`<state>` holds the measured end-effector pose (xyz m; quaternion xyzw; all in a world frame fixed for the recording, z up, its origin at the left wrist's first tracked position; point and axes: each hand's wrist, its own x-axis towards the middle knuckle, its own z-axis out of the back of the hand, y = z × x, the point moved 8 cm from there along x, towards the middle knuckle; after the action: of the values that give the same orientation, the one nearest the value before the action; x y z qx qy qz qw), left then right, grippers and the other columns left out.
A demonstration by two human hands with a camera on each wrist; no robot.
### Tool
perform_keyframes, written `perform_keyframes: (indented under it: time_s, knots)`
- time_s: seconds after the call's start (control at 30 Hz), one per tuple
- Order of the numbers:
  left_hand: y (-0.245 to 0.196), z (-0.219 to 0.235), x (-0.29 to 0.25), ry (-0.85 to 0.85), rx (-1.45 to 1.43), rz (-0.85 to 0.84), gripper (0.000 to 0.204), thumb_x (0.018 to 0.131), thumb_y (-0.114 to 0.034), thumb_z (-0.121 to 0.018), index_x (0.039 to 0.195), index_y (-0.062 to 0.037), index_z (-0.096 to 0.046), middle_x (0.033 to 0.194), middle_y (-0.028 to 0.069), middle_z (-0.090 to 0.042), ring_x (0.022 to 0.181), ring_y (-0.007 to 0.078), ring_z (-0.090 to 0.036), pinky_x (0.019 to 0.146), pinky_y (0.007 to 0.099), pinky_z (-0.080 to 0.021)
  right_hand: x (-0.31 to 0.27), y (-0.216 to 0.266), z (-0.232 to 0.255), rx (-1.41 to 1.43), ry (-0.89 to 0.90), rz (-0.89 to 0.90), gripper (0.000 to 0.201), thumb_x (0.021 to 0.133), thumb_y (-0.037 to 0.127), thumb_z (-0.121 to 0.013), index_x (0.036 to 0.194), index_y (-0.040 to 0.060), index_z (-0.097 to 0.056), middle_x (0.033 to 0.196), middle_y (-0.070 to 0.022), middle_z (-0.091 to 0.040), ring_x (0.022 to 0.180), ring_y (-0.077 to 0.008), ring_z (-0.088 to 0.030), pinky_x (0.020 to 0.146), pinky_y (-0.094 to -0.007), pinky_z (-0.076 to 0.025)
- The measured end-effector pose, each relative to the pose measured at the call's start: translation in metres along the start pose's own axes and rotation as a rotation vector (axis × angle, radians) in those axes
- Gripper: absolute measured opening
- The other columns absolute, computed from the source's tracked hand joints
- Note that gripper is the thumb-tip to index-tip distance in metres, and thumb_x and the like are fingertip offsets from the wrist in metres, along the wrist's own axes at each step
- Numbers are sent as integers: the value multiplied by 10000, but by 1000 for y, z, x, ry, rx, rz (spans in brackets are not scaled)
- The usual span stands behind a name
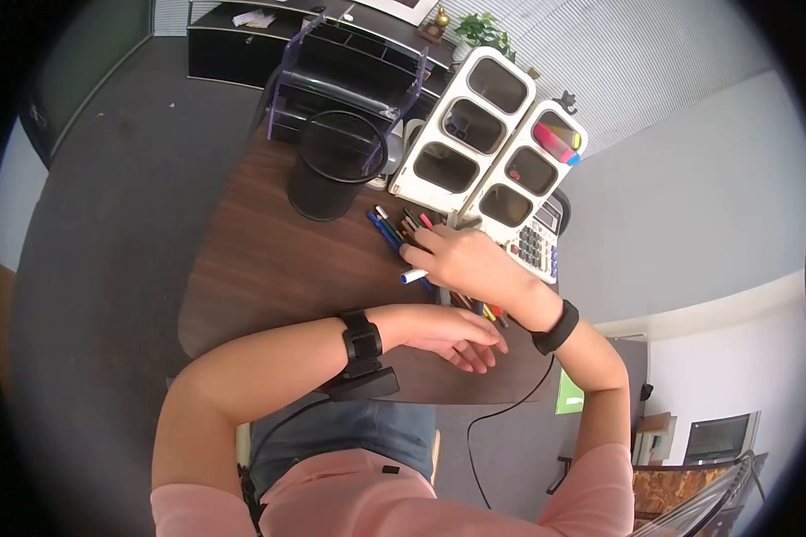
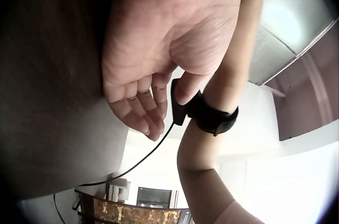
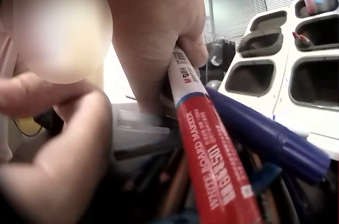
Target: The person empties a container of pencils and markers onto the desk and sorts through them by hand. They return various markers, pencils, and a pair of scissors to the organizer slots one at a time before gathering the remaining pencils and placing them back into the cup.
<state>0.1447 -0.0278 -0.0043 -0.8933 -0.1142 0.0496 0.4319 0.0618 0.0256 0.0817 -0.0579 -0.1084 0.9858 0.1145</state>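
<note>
The right hand (image 1: 475,259) reaches over a pile of pens (image 1: 387,228) on the desk, fingers curled round markers. A white marker with a blue end (image 1: 412,277) sticks out below its fingertips. In the right wrist view, a red whiteboard marker (image 3: 212,150) runs up into the right hand (image 3: 159,17), with a dark blue marker (image 3: 265,134) crossing behind it; the exact grip is partly hidden. The left hand (image 1: 448,336) rests on the desk near the pens, palm turned up and fingers loosely bent, as the left wrist view shows of this hand (image 2: 164,38), holding nothing.
A black mesh pen cup (image 1: 327,183) stands left of the pens. Behind them are two white compartment holders (image 1: 452,166), one with highlighters (image 1: 555,143), and a calculator (image 1: 535,246). A black cable (image 1: 510,407) hangs past the desk's front edge.
</note>
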Motion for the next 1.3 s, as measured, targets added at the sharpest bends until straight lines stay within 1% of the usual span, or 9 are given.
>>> perform_keyframes:
  time_s: [0.07, 0.17, 0.2, 0.23, 0.43, 0.73, 1.03, 1.13, 1.3]
  knots:
    - [-1, 1, -1, -15, -11, -1, 366, 984, -302, -462, 1267, -71, -484, 1028, 73, -577, 947, 162, -599, 834, 284, -490, -1, -5, 1, 183, 26, -29, 406, 728, 190, -692, 1104, 113, -557, 907, -64, -509, 855, -235, -565, 627, -337, -508]
    - [-1, 1, -3, -52, -44, -12, 411, 982, -283, -464, 1335, -81, -409, 1074, 80, -557, 973, 175, -593, 841, 296, -488, -6, -9, 17, 269, -2, -60, 449, 714, 198, -718, 1128, 114, -565, 956, -66, -541, 874, -258, -565, 718, -359, -502]
    - [-2, 2, -3, -73, -66, -19, 447, 979, -270, -468, 1372, -86, -364, 1106, 84, -541, 991, 184, -589, 846, 305, -486, -9, -14, 29, 287, -97, -78, 439, 720, 164, -718, 1130, 105, -575, 1022, -74, -566, 920, -278, -565, 785, -379, -484]
    - [-1, 2, -3, -70, -66, -17, 447, 979, -270, -468, 1372, -86, -364, 1106, 84, -541, 991, 184, -589, 846, 305, -486, -12, -18, 38, 287, -96, -81, 439, 720, 164, -718, 1130, 105, -575, 1022, -74, -566, 920, -278, -565, 785, -379, -484]
    - [-1, 5, -2, -102, -101, -24, 530, 957, -237, -497, 1423, -92, -289, 1220, 95, -436, 1073, 209, -555, 868, 330, -477, -71, -100, 104, -394, -609, -567, 367, 780, 179, -689, 1111, 81, -565, 1027, -114, -558, 957, -298, -556, 747, -392, -475]
    - [-4, 4, -5, -101, -75, -14, 544, 957, -255, -501, 1429, -94, -285, 1229, 106, -424, 1106, 217, -540, 886, 337, -475, -84, -169, 84, -353, -554, -811, 355, 810, 262, -682, 1092, 80, -565, 1085, -120, -529, 887, -299, -585, 685, -382, -504]
    - [-4, 2, -5, -84, -79, -29, 554, 959, -273, -508, 1427, -77, -286, 1254, 116, -423, 1117, 224, -532, 897, 339, -471, -83, -177, 76, -362, -705, -774, 243, 791, 274, -701, 915, 87, -608, 953, -74, -541, 776, -255, -589, 591, -365, -487]
    - [-2, 3, -4, -77, -83, -27, 552, 960, -275, -509, 1424, -70, -291, 1245, 116, -434, 1111, 220, -536, 893, 339, -473, -77, -174, 75, -460, -710, -658, 213, 785, 271, -706, 862, 98, -607, 881, -47, -534, 694, -228, -586, 551, -347, -480]
    - [-1, 5, -3, -80, -91, -26, 550, 958, -269, -513, 1419, -59, -296, 1239, 115, -447, 1096, 214, -545, 879, 334, -481, -87, -185, 86, -539, -668, -631, 191, 779, 258, -707, 824, 110, -595, 793, -18, -518, 604, -194, -570, 500, -328, -465]
